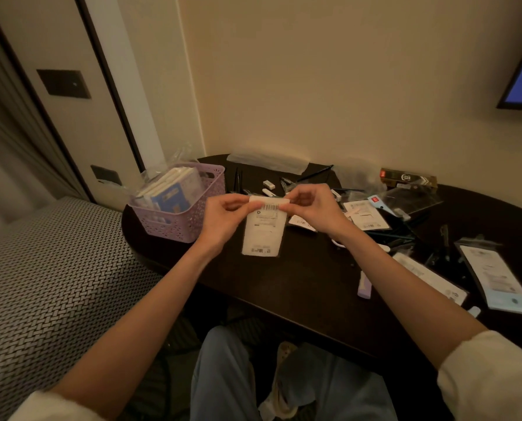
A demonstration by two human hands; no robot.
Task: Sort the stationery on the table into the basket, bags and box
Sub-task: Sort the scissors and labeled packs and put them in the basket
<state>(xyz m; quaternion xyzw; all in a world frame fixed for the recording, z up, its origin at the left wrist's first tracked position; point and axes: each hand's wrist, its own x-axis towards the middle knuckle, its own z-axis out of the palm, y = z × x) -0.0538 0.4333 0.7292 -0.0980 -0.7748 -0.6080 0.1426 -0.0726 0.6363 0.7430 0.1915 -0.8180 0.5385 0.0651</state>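
pale sleeves frame both hands pinching a small white bag by its top edge above the dark table, left hand and right hand at opposite corners. opening it likely calls for an even pull apart. purple basket stands just left, loose stationery scattered right.

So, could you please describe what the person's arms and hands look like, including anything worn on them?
Both forearms are bare from wrist to near the elbow. Each arm has a cream, soft-looking sleeve pushed up: the left sleeve shows at the bottom left corner, the right sleeve at the bottom right. The left hand and right hand show no gloves; no rings, watch or bracelets are visible.
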